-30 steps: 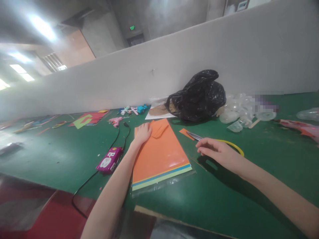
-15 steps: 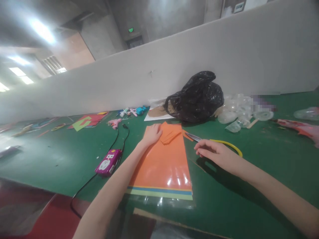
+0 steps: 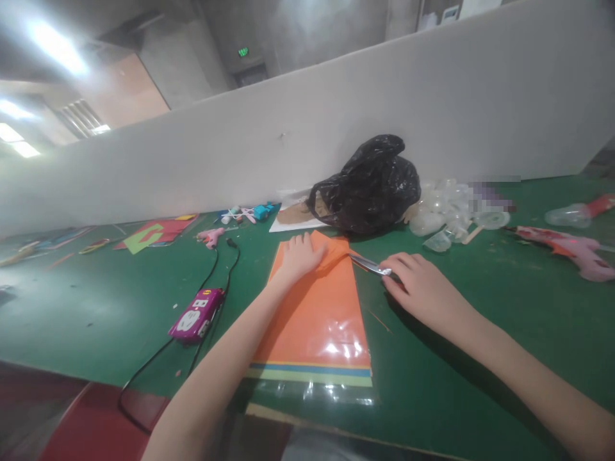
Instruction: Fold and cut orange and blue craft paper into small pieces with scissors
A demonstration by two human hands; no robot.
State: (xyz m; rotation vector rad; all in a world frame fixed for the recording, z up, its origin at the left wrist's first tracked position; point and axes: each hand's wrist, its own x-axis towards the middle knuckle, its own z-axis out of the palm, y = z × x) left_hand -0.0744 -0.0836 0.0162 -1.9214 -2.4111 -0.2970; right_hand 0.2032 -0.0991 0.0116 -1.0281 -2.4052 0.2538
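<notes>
My left hand [image 3: 300, 259] lies on a stack of coloured paper [image 3: 312, 320] in a clear sleeve, an orange sheet on top. Its fingers are stretched out and its thumb spreads onto a loose folded piece of orange paper [image 3: 331, 257], partly covering it. My right hand [image 3: 416, 282] is closed around a pair of scissors [image 3: 369, 264]. The metal blades point left, their tips at the right edge of the folded piece; whether they touch it I cannot tell. The scissors' handles are hidden in my hand.
Behind the stack sits a black plastic bag [image 3: 368, 186], beside clear plastic cups [image 3: 442, 214]. Pink glue guns lie at the right [image 3: 567, 246] and left [image 3: 210, 237]. A purple power box [image 3: 196, 315] with black cables is left of my arm. Red and green paper [image 3: 148, 235] lies farther left.
My right hand has closed on the scissors and their blades have shifted left towards the orange piece. My left hand has slid right, onto the folded piece. The view has shifted slightly right.
</notes>
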